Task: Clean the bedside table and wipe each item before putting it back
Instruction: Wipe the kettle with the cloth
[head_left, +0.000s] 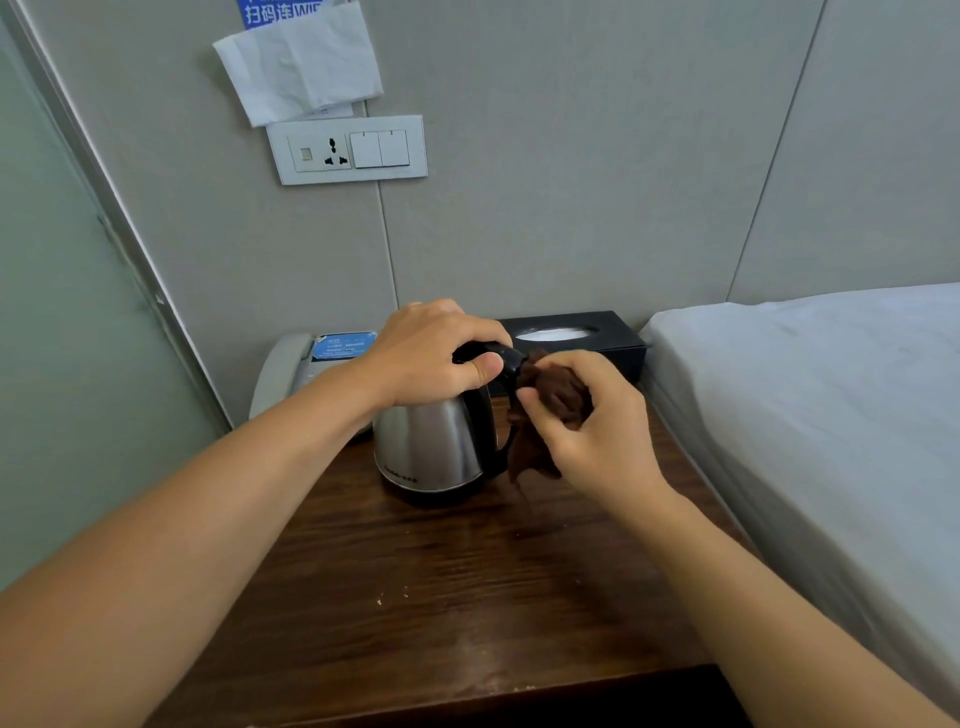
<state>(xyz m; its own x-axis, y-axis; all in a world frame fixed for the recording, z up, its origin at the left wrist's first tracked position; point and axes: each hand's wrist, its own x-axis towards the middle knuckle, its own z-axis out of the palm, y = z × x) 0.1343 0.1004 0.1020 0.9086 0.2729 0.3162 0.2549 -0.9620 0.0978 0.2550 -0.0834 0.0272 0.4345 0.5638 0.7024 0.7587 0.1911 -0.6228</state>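
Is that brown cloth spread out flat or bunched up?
Bunched up. The right hand grips the brown cloth in a wad against the kettle handle, with a loose end hanging below.

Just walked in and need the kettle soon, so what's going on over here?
A person is cleaning the kettle on the bedside table. The left hand grips its top to steady it while the right hand rubs a brown cloth against the black handle. A telephone and tissue box sit behind, and crumbs remain on the tabletop.
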